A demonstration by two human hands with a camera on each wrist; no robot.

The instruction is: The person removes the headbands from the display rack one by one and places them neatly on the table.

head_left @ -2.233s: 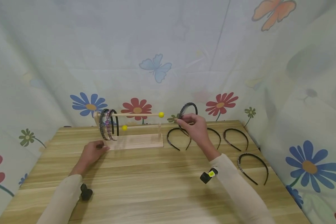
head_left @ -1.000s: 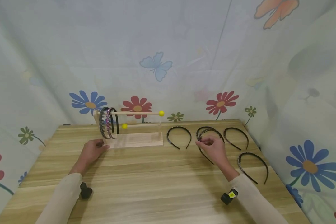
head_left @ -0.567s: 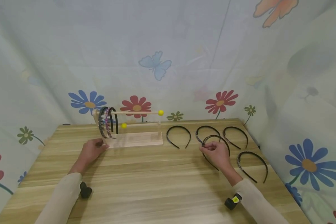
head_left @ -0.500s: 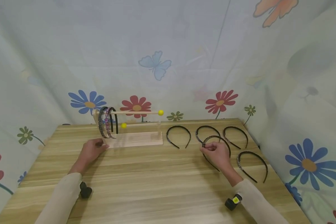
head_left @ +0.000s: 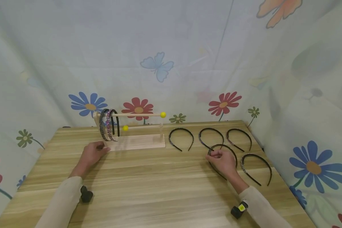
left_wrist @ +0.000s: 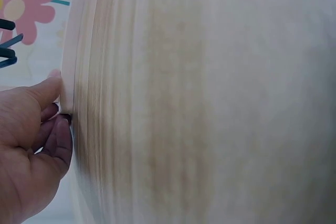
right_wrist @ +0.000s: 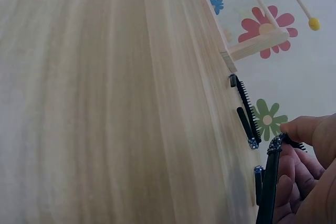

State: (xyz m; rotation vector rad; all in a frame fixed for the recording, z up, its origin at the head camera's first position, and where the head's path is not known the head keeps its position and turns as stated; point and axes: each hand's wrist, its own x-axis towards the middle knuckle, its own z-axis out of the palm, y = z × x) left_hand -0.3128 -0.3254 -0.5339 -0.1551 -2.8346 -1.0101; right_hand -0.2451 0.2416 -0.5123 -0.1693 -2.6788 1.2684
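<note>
My right hand (head_left: 224, 161) pinches a black toothed headband (head_left: 220, 145) by one side, low over the table. In the right wrist view, sparkling stones show on this headband (right_wrist: 269, 187), right by the thumb and fingers. My left hand (head_left: 92, 154) holds the front left corner of a wooden headband stand (head_left: 139, 142), thumb and curled fingers at the end of its base in the left wrist view. Several headbands hang at the left end of the stand's upper rod, one with pink-purple stones (head_left: 108, 125). Yellow balls cap the rods.
Several headbands lie on the table right of the stand: one nearest it (head_left: 180, 128), another (head_left: 211, 128) just behind my right hand, a third (head_left: 239, 129) at the back right, and one (head_left: 256, 155) nearer the right edge. A flower-printed curtain (head_left: 188, 79) stands behind the table.
My right hand has carried the headband from near the stand to the right and towards me, lowering it from raised to almost flat over the table. My left hand stays at the stand's corner.
</note>
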